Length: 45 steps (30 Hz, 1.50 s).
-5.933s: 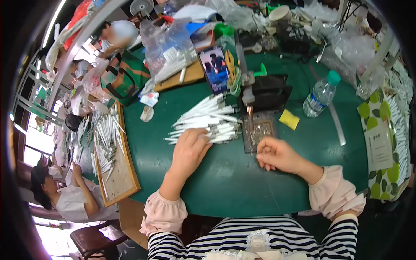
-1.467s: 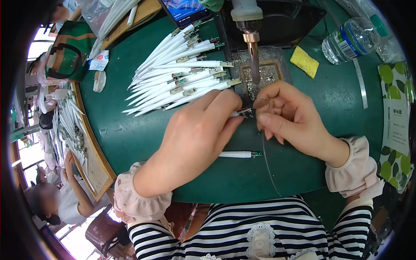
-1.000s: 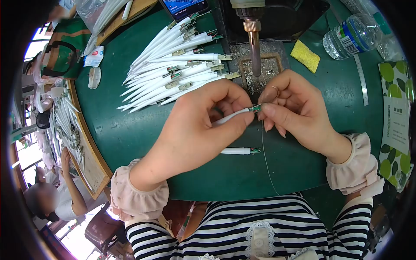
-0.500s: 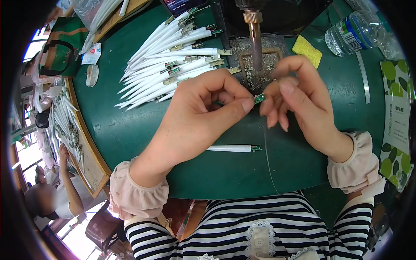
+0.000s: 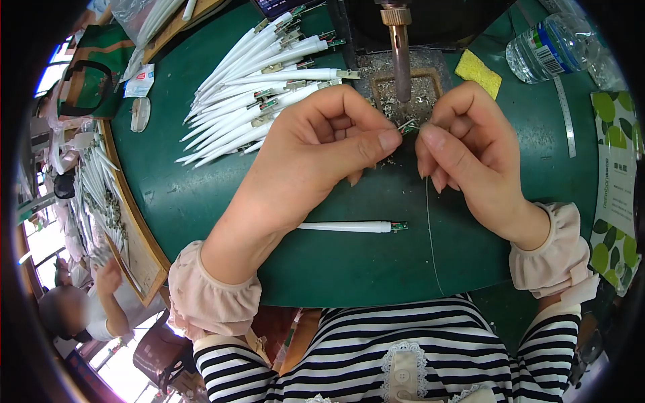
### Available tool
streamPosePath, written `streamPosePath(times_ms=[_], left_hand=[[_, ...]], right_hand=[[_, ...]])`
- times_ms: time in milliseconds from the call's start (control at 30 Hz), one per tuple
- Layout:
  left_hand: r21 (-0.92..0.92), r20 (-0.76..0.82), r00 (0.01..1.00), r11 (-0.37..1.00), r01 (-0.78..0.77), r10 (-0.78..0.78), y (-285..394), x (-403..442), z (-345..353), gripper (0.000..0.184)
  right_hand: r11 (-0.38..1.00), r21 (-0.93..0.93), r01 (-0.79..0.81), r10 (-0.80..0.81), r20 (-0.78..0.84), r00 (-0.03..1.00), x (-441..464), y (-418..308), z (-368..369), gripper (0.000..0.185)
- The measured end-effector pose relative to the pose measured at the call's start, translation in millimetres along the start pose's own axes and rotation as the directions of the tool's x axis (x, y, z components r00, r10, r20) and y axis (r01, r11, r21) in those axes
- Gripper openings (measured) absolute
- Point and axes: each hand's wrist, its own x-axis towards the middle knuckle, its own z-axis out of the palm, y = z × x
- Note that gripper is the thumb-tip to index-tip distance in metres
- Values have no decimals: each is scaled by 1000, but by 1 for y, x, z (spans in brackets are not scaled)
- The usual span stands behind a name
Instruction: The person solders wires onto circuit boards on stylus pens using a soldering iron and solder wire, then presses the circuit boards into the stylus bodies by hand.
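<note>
1. Nearest: one white stick (image 5: pixel 349 227) flat on the green surface (image 5: pixel 336 275), circuit end to the right; fine wire (image 5: pixel 431 221), probably solder, trailing down beyond that end.
2. Left hand (image 5: pixel 316 144): grip closed around another stick, mostly hidden, with only a small green circuit board (image 5: pixel 411 127) out past thumb and forefinger.
3. Right hand (image 5: pixel 480 151): grip pinched on the fine wire, close beside the board; contact with it impossible to tell.
4. Step in hand, by appearance: lining up board and wire just below the soldering iron (image 5: pixel 400 57). Next move, as judged, calls for steady fingers, kept clear of hot metal.
5. Beyond: scrap-strewn tray (image 5: pixel 425 72); heaped white sticks (image 5: pixel 282 75) leftward; yellow sponge (image 5: pixel 478 72) rightward.
6. Far right: steel ruler (image 5: pixel 566 121); water bottle (image 5: pixel 547 50), blue-and-green label unreadable; leaf-patterned box (image 5: pixel 615 138), sideways lettering perhaps starting "neem", rest too small.
7. Farthest: phone (image 5: pixel 274 7), mostly cut off; leftward, wooden tray (image 5: pixel 156 279) near a co-worker's hand (image 5: pixel 109 275).
</note>
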Motion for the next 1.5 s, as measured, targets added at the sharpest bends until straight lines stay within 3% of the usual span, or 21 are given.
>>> streamPosePath(times_ms=[633, 733, 833, 1033, 1200, 1300, 1500], left_hand=[[-80, -9, 996, 993, -89, 88, -1, 2, 1, 8], [-9, 3, 999, 999, -48, 48, 2, 0, -2, 7], [-5, -31, 999, 1000, -17, 17, 2, -1, -1, 7], [-45, -11, 1000, 999, 1, -1, -2, 1, -3, 7], [-14, -26, 1000, 1000, -11, 10, -3, 2, -3, 7], [56, -44, 999, 998, -17, 19, -2, 1, -2, 7], [91, -72, 997, 996, -15, 21, -1, 1, -1, 8]], right_hand=[[991, -73, 111, -113, -26, 993, 3, 1, 4, 12], [988, -75, 138, -141, -35, 989, 3, 3, 2, 11], [972, -128, 199, -203, -19, 979, 2, 6, -1, 14], [855, -469, 220, -235, 29, 972, -7, 3, -2, 29], [722, -597, 349, -395, 58, 917, -4, 3, 1, 27], [668, -639, 381, -432, 83, 898, -4, 5, 2, 27], [764, -572, 299, -362, 3, 932, -6, 7, 1, 25]])
